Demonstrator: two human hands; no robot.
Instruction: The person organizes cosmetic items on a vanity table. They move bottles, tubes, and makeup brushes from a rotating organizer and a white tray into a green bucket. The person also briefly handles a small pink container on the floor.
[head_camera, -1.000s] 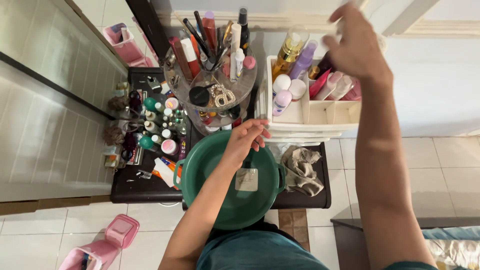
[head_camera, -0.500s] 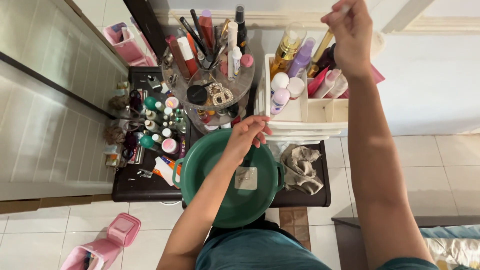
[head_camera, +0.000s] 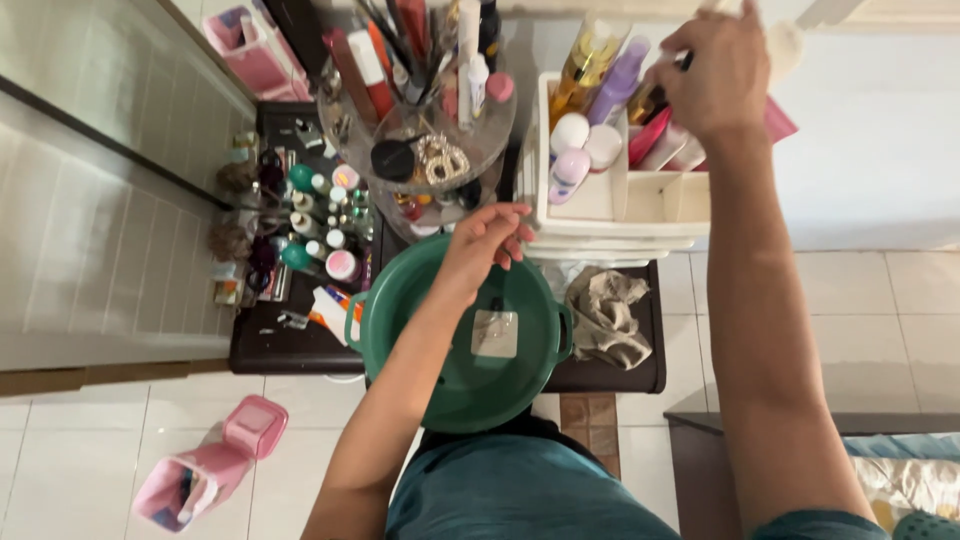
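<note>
- While the dark dresser top is carrying the clutter, the green basin is sitting at its front edge, where it was a second ago.
- Left hand is resting half-curled on the basin's far rim, holding nothing.
- Right hand is coming down into the white organiser, fingers pinched on a thin dark stick, too hidden to name.

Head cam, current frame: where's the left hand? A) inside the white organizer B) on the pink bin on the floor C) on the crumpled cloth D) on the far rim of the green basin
D. The left hand rests on the far rim of the green basin, while the right hand reaches into the white organizer among the bottles; the crumpled cloth lies untouched beside the basin.
</note>
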